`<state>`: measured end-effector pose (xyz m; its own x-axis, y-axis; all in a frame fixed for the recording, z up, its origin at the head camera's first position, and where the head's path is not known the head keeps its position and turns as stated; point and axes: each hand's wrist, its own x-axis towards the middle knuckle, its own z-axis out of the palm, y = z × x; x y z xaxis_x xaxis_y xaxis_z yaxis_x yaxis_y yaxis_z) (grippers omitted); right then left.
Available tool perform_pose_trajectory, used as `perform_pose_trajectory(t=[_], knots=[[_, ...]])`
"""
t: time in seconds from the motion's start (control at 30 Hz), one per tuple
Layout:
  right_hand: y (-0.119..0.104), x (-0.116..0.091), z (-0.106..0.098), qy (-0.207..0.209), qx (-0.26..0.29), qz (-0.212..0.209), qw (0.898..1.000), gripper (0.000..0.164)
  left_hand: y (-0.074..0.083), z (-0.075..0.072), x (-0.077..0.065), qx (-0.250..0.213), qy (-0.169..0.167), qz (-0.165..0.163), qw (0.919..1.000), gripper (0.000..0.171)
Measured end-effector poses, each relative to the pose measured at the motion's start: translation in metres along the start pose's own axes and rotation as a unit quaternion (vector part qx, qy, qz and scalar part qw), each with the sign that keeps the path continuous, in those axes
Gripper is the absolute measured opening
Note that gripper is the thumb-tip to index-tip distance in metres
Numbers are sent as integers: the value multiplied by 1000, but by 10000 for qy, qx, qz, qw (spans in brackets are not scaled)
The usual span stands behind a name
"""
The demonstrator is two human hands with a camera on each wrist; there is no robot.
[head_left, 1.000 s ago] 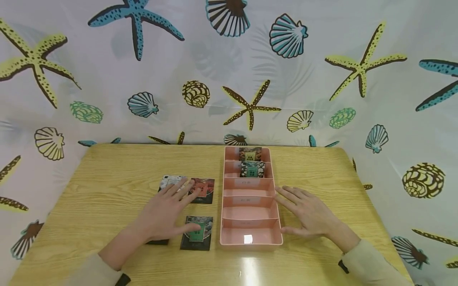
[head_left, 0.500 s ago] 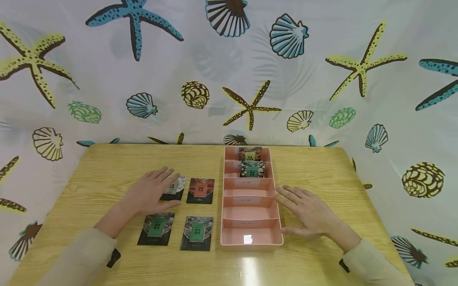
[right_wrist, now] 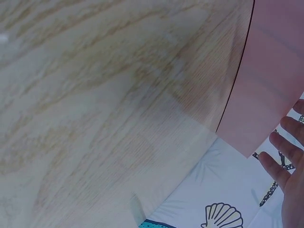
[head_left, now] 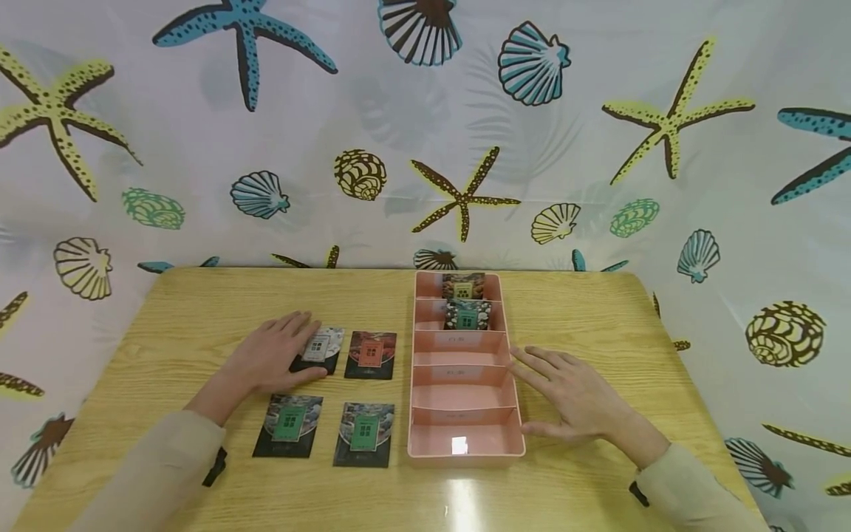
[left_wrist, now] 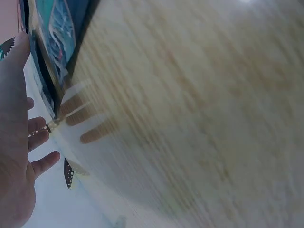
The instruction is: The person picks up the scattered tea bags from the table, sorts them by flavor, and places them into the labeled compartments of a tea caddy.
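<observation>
My left hand (head_left: 271,356) hovers by the left edge of a flat packet with a white patterned top and grey label (head_left: 320,349), covering part of it. Its fingers are loosely extended and hold nothing; the left wrist view shows them above the table. To the right lies a red-labelled packet (head_left: 370,355). Nearer the front lie two green-labelled packets, a left one (head_left: 289,426) and a right one (head_left: 363,434). My right hand (head_left: 572,393) is beside the pink divided box (head_left: 467,459), fingers spread, fingertips at its right wall; contact is unclear.
The box's two rear compartments hold a yellow-labelled packet (head_left: 463,287) and a green-labelled packet (head_left: 467,316). Its several front compartments show bare pink floors and label strips. A wooden table (head_left: 219,303) bears everything, with a seashell-print cloth (head_left: 399,111) hanging behind it.
My left hand has moved left from over the packets, uncovering the left green-labelled packet and more of the white one. The right hand has stayed in place beside the box.
</observation>
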<state>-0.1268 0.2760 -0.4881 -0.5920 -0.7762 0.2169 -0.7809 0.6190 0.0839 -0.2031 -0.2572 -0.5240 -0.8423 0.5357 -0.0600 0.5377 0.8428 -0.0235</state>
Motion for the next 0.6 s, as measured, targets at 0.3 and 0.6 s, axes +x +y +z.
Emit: perform_pose_trajectory(t=[0.3,0.6], knots=[[1,-1,0,56,84,-6,9999,92,-4,8,2,76,59,-38,9999,95],[3,0,-1,-45,99,-6,9999,92,-6,9,6,448,177,-82,9988,91]])
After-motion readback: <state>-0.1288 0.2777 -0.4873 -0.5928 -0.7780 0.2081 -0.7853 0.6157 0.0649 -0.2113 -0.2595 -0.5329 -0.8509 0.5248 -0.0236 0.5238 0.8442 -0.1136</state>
